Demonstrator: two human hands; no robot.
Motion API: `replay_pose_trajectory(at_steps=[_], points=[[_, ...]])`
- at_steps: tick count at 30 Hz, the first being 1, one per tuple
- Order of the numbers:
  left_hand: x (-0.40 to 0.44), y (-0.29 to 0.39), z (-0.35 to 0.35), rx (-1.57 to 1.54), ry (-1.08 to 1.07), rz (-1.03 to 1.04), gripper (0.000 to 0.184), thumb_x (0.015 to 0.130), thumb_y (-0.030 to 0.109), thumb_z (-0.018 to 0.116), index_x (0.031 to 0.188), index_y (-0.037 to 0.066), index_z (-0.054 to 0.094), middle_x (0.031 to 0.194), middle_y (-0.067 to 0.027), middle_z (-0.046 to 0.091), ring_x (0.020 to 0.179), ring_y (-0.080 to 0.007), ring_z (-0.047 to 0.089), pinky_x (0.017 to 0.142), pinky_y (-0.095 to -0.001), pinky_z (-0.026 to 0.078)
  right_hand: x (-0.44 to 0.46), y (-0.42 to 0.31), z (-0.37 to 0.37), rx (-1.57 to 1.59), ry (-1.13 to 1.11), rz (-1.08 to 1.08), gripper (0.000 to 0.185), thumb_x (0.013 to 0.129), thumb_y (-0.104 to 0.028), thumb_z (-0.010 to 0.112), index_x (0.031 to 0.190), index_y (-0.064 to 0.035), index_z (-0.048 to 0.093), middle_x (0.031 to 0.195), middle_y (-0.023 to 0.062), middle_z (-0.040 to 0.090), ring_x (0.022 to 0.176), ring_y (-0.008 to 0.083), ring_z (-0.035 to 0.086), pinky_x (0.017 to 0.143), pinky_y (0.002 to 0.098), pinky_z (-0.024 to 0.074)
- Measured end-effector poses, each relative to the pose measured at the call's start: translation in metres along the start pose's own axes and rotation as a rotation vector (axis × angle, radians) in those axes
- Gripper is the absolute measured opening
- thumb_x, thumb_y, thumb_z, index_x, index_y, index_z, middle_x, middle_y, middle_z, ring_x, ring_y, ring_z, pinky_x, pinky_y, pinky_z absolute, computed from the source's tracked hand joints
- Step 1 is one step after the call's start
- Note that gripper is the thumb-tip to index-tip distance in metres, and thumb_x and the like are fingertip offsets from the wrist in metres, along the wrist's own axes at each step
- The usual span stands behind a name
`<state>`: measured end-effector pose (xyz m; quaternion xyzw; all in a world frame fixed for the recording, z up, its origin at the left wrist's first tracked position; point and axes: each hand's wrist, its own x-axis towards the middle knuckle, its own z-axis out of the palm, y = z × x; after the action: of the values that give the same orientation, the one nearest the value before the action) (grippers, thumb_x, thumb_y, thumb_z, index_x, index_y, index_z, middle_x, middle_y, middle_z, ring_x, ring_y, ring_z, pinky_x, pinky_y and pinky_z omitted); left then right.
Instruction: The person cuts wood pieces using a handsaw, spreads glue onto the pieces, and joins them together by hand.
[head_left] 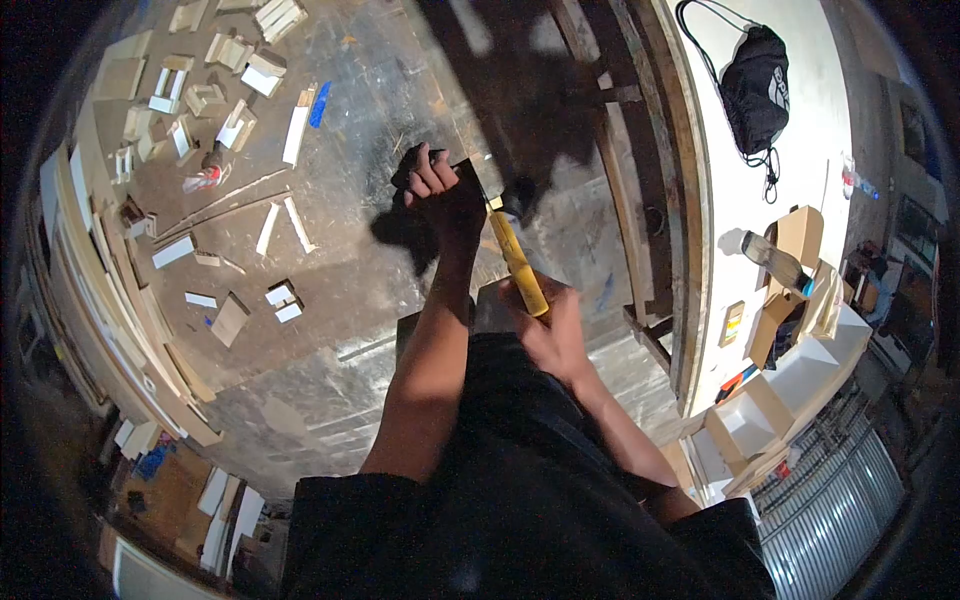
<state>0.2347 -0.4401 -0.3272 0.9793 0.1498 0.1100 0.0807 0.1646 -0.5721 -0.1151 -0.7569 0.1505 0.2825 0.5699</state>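
My right hand (pixel 556 332) is wrapped round the lower end of a tool with a long yellow handle (pixel 516 262). A thin dark blade or plate (pixel 477 184) extends from the far end of the handle; its exact kind is unclear. My left hand (pixel 446 196) is beside that dark end, in shade, with its fingers curled. Whatever those fingers hold, if anything, is hidden. A small pale piece shows at the top of the handle.
Wooden and white offcuts (pixel 230 128) are scattered over the floor on the left, beside stacked long boards (pixel 122 290). On the right, a white-topped table (pixel 715 330) carries a black drawstring bag (pixel 757 88), a brush (pixel 778 262) and cardboard pieces. White trays (pixel 748 422) stand lower right.
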Motion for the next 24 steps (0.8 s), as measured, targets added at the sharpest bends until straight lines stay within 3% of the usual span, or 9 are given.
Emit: replay_pose_trajectory(at_steps=[4,6,10,12,21,23,24], points=[[0.015,-0.006,0.009,-0.058,-0.057,-0.125,0.038,0.087,0.025,0.068,0.123,0.015,0.06,0.143,-0.0035,0.055,0.116,-0.0251,0.055,0.093,-0.045,0.038,0.012,0.009,0.009,-0.029,0.017,-0.122,0.018,0.088,-0.009,0.065,0.098,0.006,0.065,0.077,0.0186,0.066,0.072,0.024,0.065,0.07,0.0378,0.0511],[0.01,-0.003,0.004,0.003,-0.03,-0.084,0.04,0.087,0.026,0.068,0.125,0.016,0.061,0.141,-0.0037,0.056,0.116,-0.0252,0.055,0.094,-0.0445,0.038,0.019,0.007,0.012,-0.142,-0.05,0.094,0.022,0.099,-0.018,0.065,0.098,0.0036,0.066,0.083,0.0035,0.066,0.08,0.0096,0.059,0.072,0.0281,0.0485],[0.004,-0.001,0.005,-0.005,-0.005,-0.114,0.048,0.084,0.028,0.072,0.13,0.018,0.062,0.137,-0.0056,0.058,0.118,-0.0267,0.054,0.098,-0.0452,0.036,0.01,0.028,0.012,0.16,0.083,0.054,0.021,0.099,-0.02,0.067,0.094,0.0006,0.066,0.079,-0.0016,0.061,0.075,0.0079,0.052,0.065,0.0292,0.0443],[0.01,-0.004,0.016,-0.043,0.057,-0.145,0.052,0.08,0.03,0.076,0.129,0.018,0.062,0.137,-0.0068,0.058,0.121,-0.0276,0.053,0.102,-0.0458,0.033,0.01,0.04,0.013,0.13,0.091,-0.001,0.021,0.099,-0.019,0.067,0.094,0.0013,0.066,0.075,0.0003,0.061,0.072,0.0092,0.053,0.064,0.0306,0.0453],[0.002,0.002,0.01,-0.182,0.038,-0.161,0.04,0.091,0.028,0.062,0.127,0.011,0.059,0.141,-0.0086,0.055,0.129,-0.0283,0.049,0.104,-0.0453,0.03,-0.003,0.069,-0.014,0.136,0.238,0.096,0.022,0.098,-0.02,0.07,0.103,0.0015,0.067,0.075,0.0013,0.059,0.071,0.0094,0.051,0.063,0.0322,0.0458],[0.001,-0.002,0.01,-0.198,0.04,-0.143,0.039,0.092,0.028,0.059,0.127,0.011,0.058,0.14,-0.0084,0.055,0.13,-0.0289,0.048,0.105,-0.0464,0.029,0.026,0.087,-0.017,-0.017,0.314,-0.179,0.028,0.096,-0.025,0.075,0.105,0.0012,0.069,0.076,0.0042,0.062,0.072,0.0107,0.054,0.065,0.0327,0.0475],[-0.001,-0.004,0.014,-0.215,0.03,-0.144,0.041,0.093,0.027,0.061,0.13,0.012,0.056,0.142,-0.009,0.053,0.129,-0.0308,0.047,0.106,-0.0481,0.029,0.047,0.091,-0.015,-0.044,0.318,-0.163,0.03,0.095,-0.026,0.076,0.102,0.0021,0.072,0.076,0.002,0.064,0.07,0.0105,0.056,0.064,0.031,0.0487]])
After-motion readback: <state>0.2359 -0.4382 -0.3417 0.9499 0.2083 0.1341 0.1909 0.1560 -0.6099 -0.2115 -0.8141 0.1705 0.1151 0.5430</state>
